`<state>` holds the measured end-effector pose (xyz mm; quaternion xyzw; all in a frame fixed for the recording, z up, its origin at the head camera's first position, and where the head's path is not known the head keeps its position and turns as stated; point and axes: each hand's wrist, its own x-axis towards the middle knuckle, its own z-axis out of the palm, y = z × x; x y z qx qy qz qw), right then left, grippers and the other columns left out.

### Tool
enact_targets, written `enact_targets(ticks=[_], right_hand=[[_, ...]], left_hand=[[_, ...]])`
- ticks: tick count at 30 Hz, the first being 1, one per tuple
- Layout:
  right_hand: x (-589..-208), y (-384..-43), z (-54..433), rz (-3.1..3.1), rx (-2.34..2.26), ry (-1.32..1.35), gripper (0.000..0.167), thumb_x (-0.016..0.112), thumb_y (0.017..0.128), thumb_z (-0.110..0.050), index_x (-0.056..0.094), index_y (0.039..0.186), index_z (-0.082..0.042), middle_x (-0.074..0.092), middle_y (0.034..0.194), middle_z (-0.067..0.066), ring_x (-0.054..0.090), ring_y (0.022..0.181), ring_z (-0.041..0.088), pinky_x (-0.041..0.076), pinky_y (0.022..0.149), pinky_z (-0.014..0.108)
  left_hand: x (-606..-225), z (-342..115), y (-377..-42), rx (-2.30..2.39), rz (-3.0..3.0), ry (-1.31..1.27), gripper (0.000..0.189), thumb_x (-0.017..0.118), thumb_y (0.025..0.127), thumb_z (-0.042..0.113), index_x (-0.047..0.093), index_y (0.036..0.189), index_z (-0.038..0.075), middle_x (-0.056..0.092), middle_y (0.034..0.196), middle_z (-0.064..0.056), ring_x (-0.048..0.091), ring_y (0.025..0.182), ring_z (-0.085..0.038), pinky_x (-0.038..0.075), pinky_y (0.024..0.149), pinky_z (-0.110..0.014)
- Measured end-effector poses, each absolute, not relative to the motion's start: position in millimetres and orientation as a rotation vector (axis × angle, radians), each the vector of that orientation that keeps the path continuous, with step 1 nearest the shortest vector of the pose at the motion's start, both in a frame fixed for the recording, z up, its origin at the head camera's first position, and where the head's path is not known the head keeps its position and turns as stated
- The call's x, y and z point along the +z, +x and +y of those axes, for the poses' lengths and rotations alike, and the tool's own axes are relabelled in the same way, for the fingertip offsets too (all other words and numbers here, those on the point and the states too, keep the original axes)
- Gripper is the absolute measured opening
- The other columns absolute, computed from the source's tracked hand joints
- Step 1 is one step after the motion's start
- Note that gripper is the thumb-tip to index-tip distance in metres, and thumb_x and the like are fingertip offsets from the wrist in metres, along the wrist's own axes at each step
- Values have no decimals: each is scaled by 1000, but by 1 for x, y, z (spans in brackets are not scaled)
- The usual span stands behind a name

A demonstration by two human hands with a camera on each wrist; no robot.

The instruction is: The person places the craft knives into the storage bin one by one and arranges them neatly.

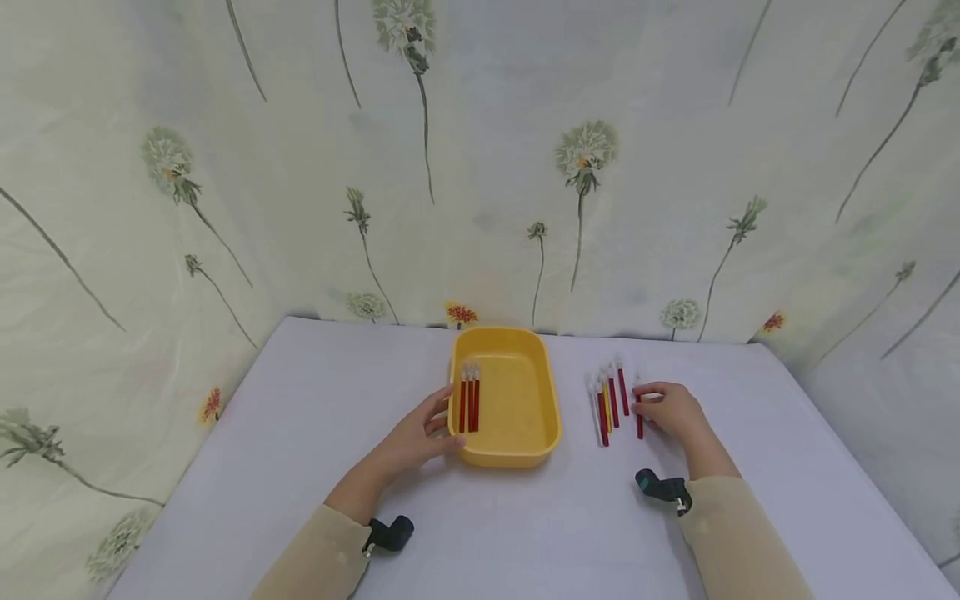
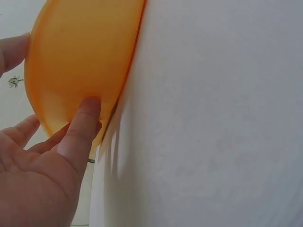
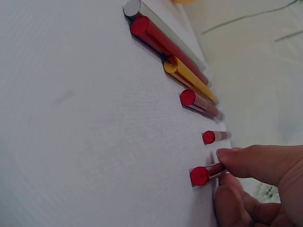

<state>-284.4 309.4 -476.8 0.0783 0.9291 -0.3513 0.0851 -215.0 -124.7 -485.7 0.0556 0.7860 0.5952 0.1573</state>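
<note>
My right hand (image 1: 673,410) pinches a slim red pen (image 1: 640,428) with a pale, clear-looking tip between thumb and fingers; the pen's flat red end (image 3: 200,176) faces the right wrist camera. My left hand (image 1: 416,440) rests against the left side of a yellow tray (image 1: 517,400), its fairly straight fingers touching the outer wall and its thumb at the near left rim. Three similar red pens (image 1: 470,407) lie side by side along the tray's left. Just left of my right hand, a loose row holds a silver pen (image 3: 165,30), a gold pen (image 3: 189,79) and several red ones (image 3: 188,98).
A white cloth (image 1: 510,533) covers the table beneath the tray and pens. Behind it hangs a pale curtain (image 1: 480,167) printed with dandelions. Dark wrist cameras (image 1: 660,485) are strapped to both sleeves.
</note>
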Motion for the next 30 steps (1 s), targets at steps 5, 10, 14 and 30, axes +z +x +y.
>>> enact_targets(ticks=[5, 10, 14, 30], right_hand=[[-474, -284, 310, 2826, -976, 194, 41, 71, 92, -19, 63, 127, 2, 68, 104, 20, 62, 83, 24, 50, 72, 34], [-474, -284, 312, 2840, -981, 187, 42, 72, 91, -18, 64, 126, 3, 70, 102, 20, 63, 86, 26, 50, 75, 39], [-478, -284, 317, 2799, -1063, 208, 45, 71, 93, -21, 62, 130, 2, 69, 110, 22, 64, 91, 25, 51, 81, 40], [-477, -273, 323, 2616, -1412, 291, 55, 69, 96, -27, 53, 143, -2, 58, 134, 25, 64, 91, 10, 55, 79, 24]], left_hand=[[-486, -124, -214, 1705, 2246, 153, 91, 84, 83, 33, 31, 157, 35, 37, 158, -7, 42, 142, -29, 40, 111, -48], [-484, -124, -213, 1718, 2232, 167, 92, 84, 83, 33, 30, 157, 34, 36, 158, -7, 42, 142, -29, 40, 111, -48], [-482, -124, -212, 1717, 2228, 167, 92, 83, 83, 33, 29, 157, 34, 36, 159, -7, 42, 141, -29, 40, 110, -48], [-484, -126, -213, 1712, 2234, 190, 93, 83, 82, 39, 29, 158, 33, 36, 158, -7, 43, 140, -28, 42, 109, -46]])
